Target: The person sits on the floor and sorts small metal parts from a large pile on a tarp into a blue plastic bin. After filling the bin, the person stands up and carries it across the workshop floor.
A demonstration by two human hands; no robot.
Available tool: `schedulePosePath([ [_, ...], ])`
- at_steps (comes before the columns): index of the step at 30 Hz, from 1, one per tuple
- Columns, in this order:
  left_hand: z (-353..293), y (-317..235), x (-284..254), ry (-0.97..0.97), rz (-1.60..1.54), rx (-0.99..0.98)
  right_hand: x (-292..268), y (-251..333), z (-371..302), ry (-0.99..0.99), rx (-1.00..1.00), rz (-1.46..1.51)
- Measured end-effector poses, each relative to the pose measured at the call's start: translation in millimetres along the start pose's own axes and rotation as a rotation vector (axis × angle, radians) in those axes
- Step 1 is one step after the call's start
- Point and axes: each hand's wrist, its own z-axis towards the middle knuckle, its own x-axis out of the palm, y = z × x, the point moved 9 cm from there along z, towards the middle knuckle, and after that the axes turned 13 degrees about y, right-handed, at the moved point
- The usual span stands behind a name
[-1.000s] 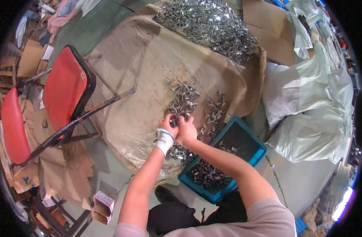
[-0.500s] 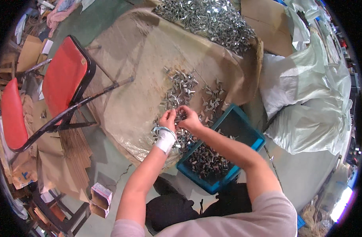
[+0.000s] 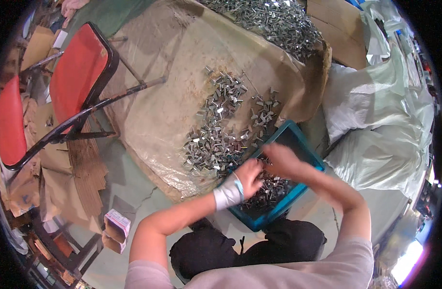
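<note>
Both my hands are over the teal plastic bin (image 3: 258, 224), which holds many small dark metal pieces (image 3: 268, 190). My left hand (image 3: 250, 177), with a white wrap at the wrist, has its fingers curled inward above the bin's left side; what they hold, if anything, is hidden. Just right of it, my right hand (image 3: 281, 161) is blurred by motion, so its fingers do not read clearly. Beyond the bin, loose T-shaped metal pieces (image 3: 214, 130) lie scattered on a tan plastic-covered sheet (image 3: 156, 103).
A large heap of shiny metal pieces (image 3: 274, 24) lies at the far edge of the sheet. White sacks (image 3: 375, 106) stand to the right. At left are a red folding chair (image 3: 79, 72), flattened cardboard (image 3: 88, 164) and a small open box (image 3: 117, 226).
Both hands have moved right and nearer, from over the scattered metal pieces to over the teal bin. The whole view has shifted slightly.
</note>
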Motion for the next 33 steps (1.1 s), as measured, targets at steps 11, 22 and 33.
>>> schedulePosePath([
  [11,39.9,116.8,-215.9,-0.472,0.427,-0.267,-132.6,33.6,164.0,-0.677,0.126,-0.109],
  [22,115.4,172.0,-229.8,-0.295,0.609,-0.305,-90.2,49.3,117.2,-0.473,-0.148,-0.315],
  [33,17.5,121.6,-137.3,-0.047,0.502,-0.099,-39.3,65.3,104.0,-0.281,-0.249,-0.169],
])
